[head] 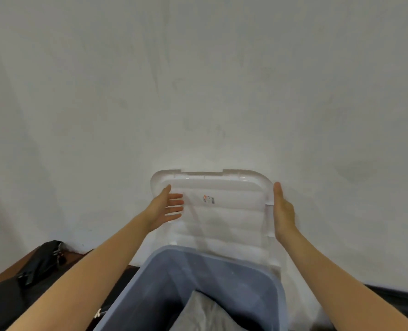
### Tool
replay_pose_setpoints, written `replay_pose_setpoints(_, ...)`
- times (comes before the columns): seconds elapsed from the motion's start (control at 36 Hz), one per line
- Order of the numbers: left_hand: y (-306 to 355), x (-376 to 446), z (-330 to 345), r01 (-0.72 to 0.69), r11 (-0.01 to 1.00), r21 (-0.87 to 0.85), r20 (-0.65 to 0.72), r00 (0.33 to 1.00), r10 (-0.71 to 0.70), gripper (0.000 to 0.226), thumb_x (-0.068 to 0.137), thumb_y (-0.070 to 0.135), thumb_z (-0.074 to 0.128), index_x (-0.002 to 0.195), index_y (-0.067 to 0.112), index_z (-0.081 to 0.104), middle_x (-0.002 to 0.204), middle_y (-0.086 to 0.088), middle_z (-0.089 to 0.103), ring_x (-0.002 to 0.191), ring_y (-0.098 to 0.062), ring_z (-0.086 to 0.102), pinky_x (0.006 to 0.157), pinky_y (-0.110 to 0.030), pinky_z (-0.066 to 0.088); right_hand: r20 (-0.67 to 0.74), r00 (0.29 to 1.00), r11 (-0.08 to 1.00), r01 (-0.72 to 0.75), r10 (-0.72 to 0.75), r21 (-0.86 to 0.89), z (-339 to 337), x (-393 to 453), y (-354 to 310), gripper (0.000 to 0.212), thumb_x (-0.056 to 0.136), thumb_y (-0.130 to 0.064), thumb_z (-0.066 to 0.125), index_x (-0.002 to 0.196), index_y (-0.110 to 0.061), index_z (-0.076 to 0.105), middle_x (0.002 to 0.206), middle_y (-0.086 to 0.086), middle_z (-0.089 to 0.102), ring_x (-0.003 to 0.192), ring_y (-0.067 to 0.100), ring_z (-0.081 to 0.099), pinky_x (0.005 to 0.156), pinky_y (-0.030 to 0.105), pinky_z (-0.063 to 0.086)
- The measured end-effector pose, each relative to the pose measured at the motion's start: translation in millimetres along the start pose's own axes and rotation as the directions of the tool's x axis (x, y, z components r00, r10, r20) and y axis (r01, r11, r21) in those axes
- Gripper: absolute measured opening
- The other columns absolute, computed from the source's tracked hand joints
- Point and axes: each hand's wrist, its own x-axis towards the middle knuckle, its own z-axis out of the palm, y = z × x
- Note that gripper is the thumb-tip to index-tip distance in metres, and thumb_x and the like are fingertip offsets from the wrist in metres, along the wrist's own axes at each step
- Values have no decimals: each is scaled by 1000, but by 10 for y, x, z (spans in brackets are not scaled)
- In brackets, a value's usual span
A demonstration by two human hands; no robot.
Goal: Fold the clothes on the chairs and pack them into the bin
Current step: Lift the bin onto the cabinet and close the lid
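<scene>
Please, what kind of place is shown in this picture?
Probably a plain room in a home or a staged recording room; I cannot tell which. The signs: a bare white wall, a blue plastic storage bin with grey fabric inside, and its white lid between both hands.

Bin lower centre of frame, folded cloth inside it, lid upright behind bin against wall, bag lower left.

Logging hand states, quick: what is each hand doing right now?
Left hand: open, straight fingers against the white lid.
Right hand: on the lid's right edge; fingers hidden, so grip cannot be told.
</scene>
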Motion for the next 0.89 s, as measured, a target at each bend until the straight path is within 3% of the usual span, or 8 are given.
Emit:
replay_pose_setpoints(0.06,40,-163,2,18,997,-75,-30,999,-20,63,98,58,32,122,5,57,125,-18,59,106,-33,61,86,-41,53,-6,999,998,49,-49,26,59,-76,-111,55,96,-56,42,113,-9,65,116,18,65,93,26,61,81,30,42)
replay_pose_setpoints(0.19,306,-529,-238,79,900,-428,-66,991,-119,97,82,76,45,141,-1,35,133,-23,48,113,-41,55,89,-47,49,-58,982,964,186,-178,189,0,-365,-554,95,80,-69,53,117,19,55,98,20,62,88,32,60,72,30,47)
replay_pose_setpoints(0.33,831,-1100,-243,-11,844,-536,-118,991,-62,101,77,58,73,150,18,16,151,-11,30,138,-33,36,89,-43,50,-19,943,901,323,-332,289,-109,-831,-982,79,70,-76,61,75,3,60,74,5,56,65,11,52,65,24,41)
replay_pose_setpoints(0.42,1072,-1408,-196,-11,820,-572,-17,1000,2,115,58,65,78,145,15,23,146,-11,32,135,-41,35,105,-49,41,-23,906,859,410,-424,306,-202,-1186,-1131,47,93,-44,56,65,-7,56,55,-15,62,55,-3,57,58,11,43)
replay_pose_setpoints(0.5,1211,-1741,-207,32,779,-626,68,998,14,103,59,58,76,142,14,32,144,-14,38,127,-46,40,100,-59,40,-76,868,818,489,-491,303,-285,-1469,-1224,41,103,-20,41,67,-16,59,53,-19,63,56,-8,58,60,8,43)
replay_pose_setpoints(0.67,1015,-2258,-473,142,375,-916,186,979,84,109,82,77,39,151,-3,12,151,-36,19,133,-61,22,95,-71,37,-169,840,739,535,-515,409,-439,-2105,-1376,29,90,-40,56,70,-19,55,56,-20,60,60,-5,55,66,11,44)
replay_pose_setpoints(0.78,867,-2681,-740,138,535,-834,196,979,53,116,70,80,56,148,2,20,147,-33,28,126,-60,36,96,-68,40,-139,811,723,574,-569,385,-531,-2530,-1316,29,70,-49,60,57,-27,46,53,-18,44,55,0,41,59,15,37)
replay_pose_setpoints(0.89,634,-2975,-904,195,677,-709,153,981,-121,89,86,40,68,145,-4,18,141,-41,30,112,-62,46,74,-59,56,-61,800,754,584,-596,302,-547,-2896,-1152,24,75,-44,57,60,-26,52,52,-20,45,56,-4,43,62,11,38)
